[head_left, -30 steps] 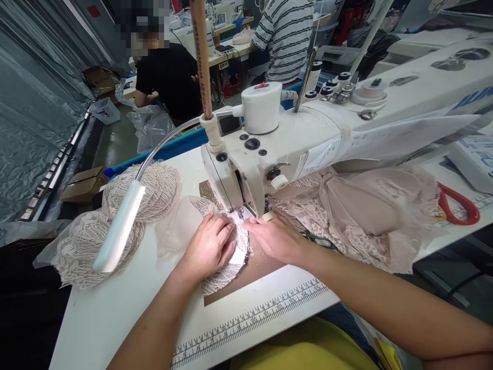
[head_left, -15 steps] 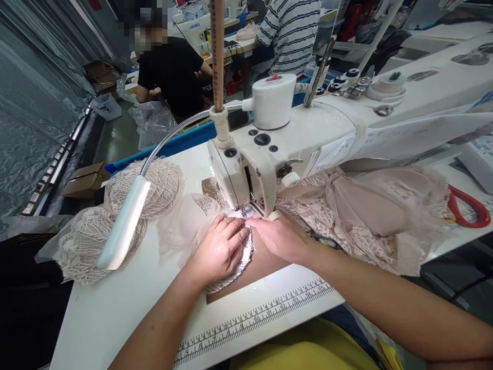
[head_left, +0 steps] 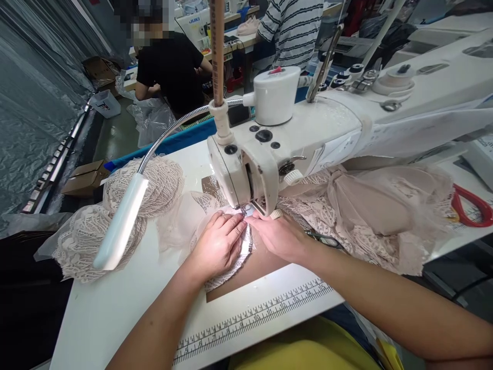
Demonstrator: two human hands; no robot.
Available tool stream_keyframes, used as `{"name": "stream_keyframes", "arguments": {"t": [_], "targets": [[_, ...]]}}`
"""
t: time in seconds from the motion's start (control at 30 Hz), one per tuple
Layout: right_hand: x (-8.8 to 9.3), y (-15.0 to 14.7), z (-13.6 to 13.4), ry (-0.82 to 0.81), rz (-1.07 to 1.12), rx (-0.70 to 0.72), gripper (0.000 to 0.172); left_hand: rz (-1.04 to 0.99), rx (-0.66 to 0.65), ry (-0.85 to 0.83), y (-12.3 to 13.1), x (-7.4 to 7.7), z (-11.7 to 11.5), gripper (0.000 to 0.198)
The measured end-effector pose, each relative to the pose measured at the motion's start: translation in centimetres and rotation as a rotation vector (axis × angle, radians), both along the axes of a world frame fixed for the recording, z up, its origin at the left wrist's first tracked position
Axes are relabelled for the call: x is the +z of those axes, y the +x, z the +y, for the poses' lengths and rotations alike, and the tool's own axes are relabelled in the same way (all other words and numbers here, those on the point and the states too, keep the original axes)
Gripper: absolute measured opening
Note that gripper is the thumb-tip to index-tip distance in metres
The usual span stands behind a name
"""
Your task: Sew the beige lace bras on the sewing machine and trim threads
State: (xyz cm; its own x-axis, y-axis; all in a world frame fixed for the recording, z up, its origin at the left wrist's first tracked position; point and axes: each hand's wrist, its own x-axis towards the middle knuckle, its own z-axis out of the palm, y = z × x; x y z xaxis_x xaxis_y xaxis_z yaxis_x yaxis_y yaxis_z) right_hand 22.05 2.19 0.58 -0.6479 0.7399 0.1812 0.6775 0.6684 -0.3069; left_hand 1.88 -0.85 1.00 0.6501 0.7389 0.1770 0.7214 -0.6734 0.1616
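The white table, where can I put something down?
A wide bare patch of white tabletop lies between the stacked beige lace pieces and the left forearm. A black-marked ruler strip lies bare between it and the right forearm. It's crowded under the white sewing machine, around the left hand and right hand, and rightward, under crumpled beige fabric.

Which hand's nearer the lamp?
Left hand: on the lace, right of the lamp. The right hand is farther right, by the machine head.
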Motion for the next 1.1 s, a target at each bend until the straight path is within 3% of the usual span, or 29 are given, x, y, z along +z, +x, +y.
{"name": "stream_keyframes", "arguments": {"t": [0.73,1.1], "targets": [[-0.7,0.0,0.1,0.031,-0.008,-0.012,0.033,-0.062,0.019,0.03,0.1,-0.8,0.3,0.035],[-0.2,0.2,0.4,0.051,0.028,0.063,0.03,-0.011,0.091,0.003,-0.3,-0.9,1.0,0.033]]}}
